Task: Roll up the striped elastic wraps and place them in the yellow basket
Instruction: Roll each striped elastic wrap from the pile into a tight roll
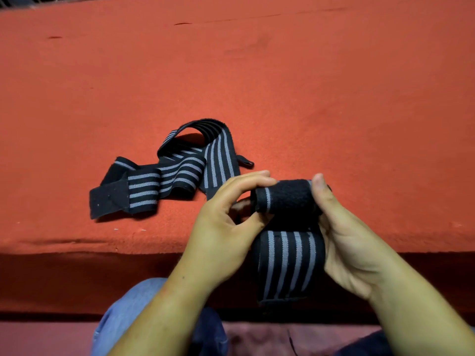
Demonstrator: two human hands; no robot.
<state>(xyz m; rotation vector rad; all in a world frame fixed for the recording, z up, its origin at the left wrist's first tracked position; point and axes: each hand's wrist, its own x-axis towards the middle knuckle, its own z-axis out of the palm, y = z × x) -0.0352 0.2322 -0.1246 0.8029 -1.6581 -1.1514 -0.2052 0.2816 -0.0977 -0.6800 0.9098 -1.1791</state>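
Observation:
A black elastic wrap with grey stripes (pixel 286 204) is partly rolled into a short cylinder just above the table's near edge. My left hand (pixel 226 227) pinches its left end between fingers and thumb. My right hand (pixel 341 240) grips its right end, thumb on top. The unrolled tail of this wrap (pixel 288 263) hangs down between my wrists. A second striped wrap (pixel 174 170) lies loose and looped on the red cloth, to the left of and beyond my hands. No yellow basket is in view.
A red cloth (pixel 257 73) covers the wide table, and its near edge runs just under my hands. My knee in blue jeans (pixel 128 312) shows below the table edge.

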